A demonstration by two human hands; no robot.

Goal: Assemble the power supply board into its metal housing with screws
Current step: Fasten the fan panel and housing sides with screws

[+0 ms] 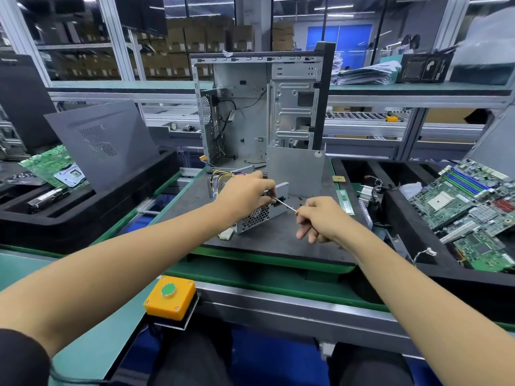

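Two hands work at the centre of the frame above a dark grey surface (278, 240). At far left, a black foam tray (55, 215) holds a green circuit board (53, 165), and a grey perforated side panel (103, 143) leans against the tray's inner wall. Lower left of centre, a yellow button box (170, 298) with a green push-button sits on the front rail.

Left of centre, the left hand (245, 195) lies over the top of the power supply housing (256, 214), fingers curled down around its upper edge and gripping it. The housing rests on the surface with its honeycomb grille facing the viewer; a bundle of coloured wires (220, 176) leaves its far left side, and a white connector (226, 234) lies just beside its near left corner.

Behind the housing, at upper centre, an open computer chassis (250, 107) stands upright on the surface.

Right of centre, the right hand (320, 218) is clamped around the handle of a screwdriver (285, 205). The shaft angles up and to the left, with its tip at the housing's right face just below the left fingertips.

At far right, a second black tray (404, 218) carries several motherboards (468, 201), with a memory module (345, 202) just beside its left rim.
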